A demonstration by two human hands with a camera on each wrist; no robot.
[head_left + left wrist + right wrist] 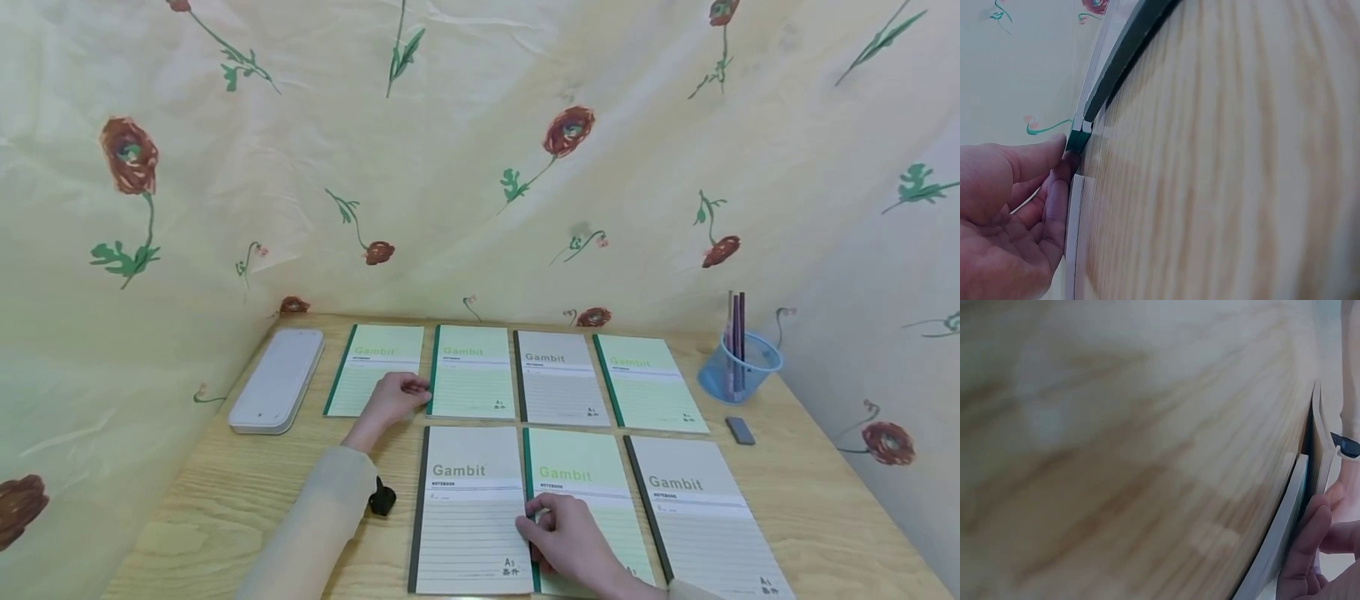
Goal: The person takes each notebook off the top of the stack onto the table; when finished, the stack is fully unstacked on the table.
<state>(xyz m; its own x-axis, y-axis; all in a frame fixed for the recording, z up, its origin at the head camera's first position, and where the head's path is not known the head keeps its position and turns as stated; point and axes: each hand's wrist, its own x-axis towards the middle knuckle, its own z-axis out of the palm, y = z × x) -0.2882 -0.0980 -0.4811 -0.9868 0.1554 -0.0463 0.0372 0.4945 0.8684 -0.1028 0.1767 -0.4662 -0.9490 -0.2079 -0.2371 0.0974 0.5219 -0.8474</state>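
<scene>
Seven Gambit notebooks lie in two rows on the wooden table [225,492]. My left hand [411,390] sits on the lower right corner of the far-left green notebook [371,358] in the back row. In the left wrist view its thumb and fingers [1054,200] pinch that notebook's edge [1077,139]. My right hand [537,522] grips the spine edge of the middle green notebook [581,479] in the front row, beside the grey notebook [465,508]. The right wrist view shows curled fingers [1307,547] against that green notebook's edge [1282,528].
A white pencil case [276,381] lies at the back left. A blue mesh cup [742,368] with pens and a dark eraser [740,431] are at the right. A small black clip [382,497] lies by my left sleeve. Flowered cloth hangs behind and beside the table.
</scene>
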